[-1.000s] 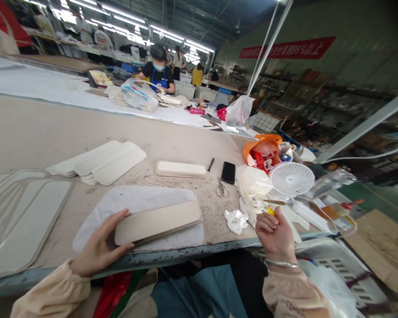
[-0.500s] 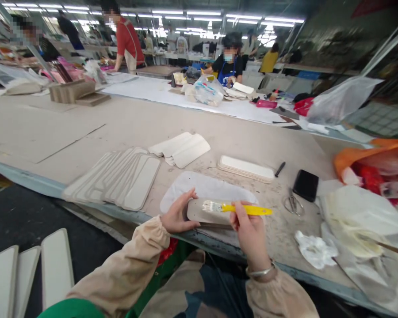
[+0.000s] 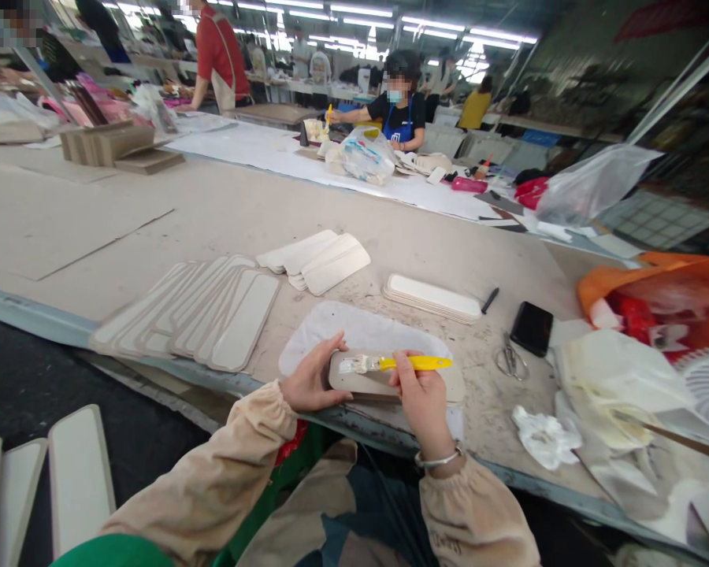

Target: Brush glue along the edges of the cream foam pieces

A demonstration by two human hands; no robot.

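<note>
In my right hand is a yellow-handled paintbrush, its whitish bristles laid on the upper face of a stack of grey-beige rounded panels. A wet-looking pale smear shows around the bristles near the stack's left end. My left hand grips that left end, thumb on the near side and fingers on the far side. Beneath the stack lies a white rounded sheet at the table's front edge. To the left, cream panels with grey borders are fanned out, overlapping.
Beyond are more cream pieces and a neat pile of white strips. At right lie a black marker, scissors, a black phone-like object, crumpled tissue and an orange bag. A masked co-worker sits across the table.
The brush in my right hand has slid left along the top panel, toward my left hand. My left hand keeps its hold. The camera view has shifted slightly.
</note>
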